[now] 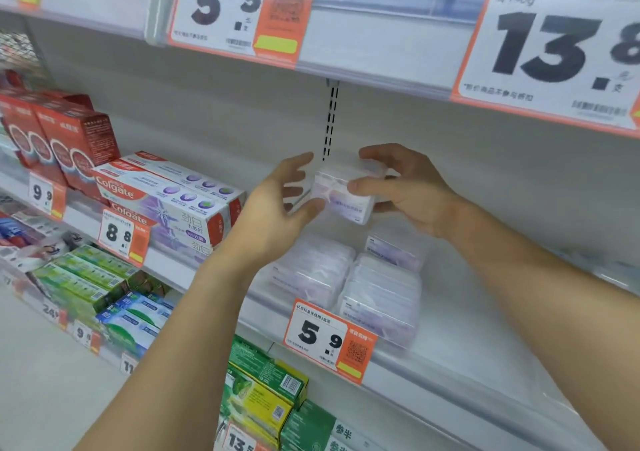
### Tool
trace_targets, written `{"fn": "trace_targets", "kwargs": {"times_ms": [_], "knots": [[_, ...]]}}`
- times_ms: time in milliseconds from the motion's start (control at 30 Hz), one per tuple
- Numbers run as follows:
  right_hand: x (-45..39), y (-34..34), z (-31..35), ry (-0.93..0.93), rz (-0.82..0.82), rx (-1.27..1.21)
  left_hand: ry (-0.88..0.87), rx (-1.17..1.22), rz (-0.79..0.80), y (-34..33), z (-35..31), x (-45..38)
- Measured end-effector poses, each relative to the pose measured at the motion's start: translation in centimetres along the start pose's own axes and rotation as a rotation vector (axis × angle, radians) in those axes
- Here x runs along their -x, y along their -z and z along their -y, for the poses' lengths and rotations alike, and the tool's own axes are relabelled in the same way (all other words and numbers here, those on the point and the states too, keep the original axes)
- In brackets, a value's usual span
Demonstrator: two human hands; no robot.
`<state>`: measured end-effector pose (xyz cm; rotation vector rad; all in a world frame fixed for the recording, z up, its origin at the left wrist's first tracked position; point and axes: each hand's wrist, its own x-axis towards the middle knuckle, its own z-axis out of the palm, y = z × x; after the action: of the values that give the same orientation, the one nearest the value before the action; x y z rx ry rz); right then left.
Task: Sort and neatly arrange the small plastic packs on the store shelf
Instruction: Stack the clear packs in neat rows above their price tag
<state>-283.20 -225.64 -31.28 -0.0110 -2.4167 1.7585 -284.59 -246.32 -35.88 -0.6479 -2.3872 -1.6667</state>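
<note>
While most of the small plastic packs already lie on the shelf [467, 319] in the lower middle of the frame, one pack [341, 192] is up in the air at the centre, held between both hands well above the others. The right hand [410, 190] has it in a curled grip, thumb across the front face and fingers wrapped over the top and back. The left hand [277, 208] meets it from the left with the thumb pressed under its lower left corner and the fingers spread loose and open above, not closed round it.

Below the hands, three groups of the same translucent, lilac-printed packs sit on the shelf: a left pile [311, 270], a right pile [381, 301] just beside it and reaching the front edge, and a further pack [394, 249] behind, nearer the back wall. The piles look roughly squared but not quite even, and the back one sits at a slight angle. The 5.9 price tag [329, 341] hangs on the rail right in front of them.

To my eye the job is partly done: the stock is gathered in its own spot, apart from the Colgate boxes [173, 194] at the left of the frame. What seems left is setting the lifted pack down on a pile or behind one, and straightening the rows. The shelf to the right of the piles looks bare, though glare on the clear rail blurs it.
</note>
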Motion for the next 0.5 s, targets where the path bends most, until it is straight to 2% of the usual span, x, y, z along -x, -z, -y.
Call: {"fn": "trace_targets", "kwargs": {"times_ms": [100,200,267,367,400,500], "knots": [[-0.4,0.1,-0.4,0.022,-0.036,0.099,0.001,0.011,0.092,-0.6,0.2,-0.2],[-0.7,0.0,-0.8,0.032,-0.089,0.135,0.037,0.039,0.087,-0.9,0.2,-0.7],[-0.5,-0.1,-0.7,0.014,-0.076,0.118,0.068,0.076,0.047,-1.2,0.1,-0.9],[-0.1,-0.4,-0.3,-0.045,0.052,0.063,0.054,0.204,-0.081,-1.5,-0.4,-1.2],[0.0,-0.3,0.1,-0.028,0.080,0.097,0.037,0.229,-0.108,-1.4,-0.6,-1.3],[0.1,0.2,1.4,0.112,0.099,0.424,0.009,0.313,-0.154,-1.2,-1.3,-1.5]]}}
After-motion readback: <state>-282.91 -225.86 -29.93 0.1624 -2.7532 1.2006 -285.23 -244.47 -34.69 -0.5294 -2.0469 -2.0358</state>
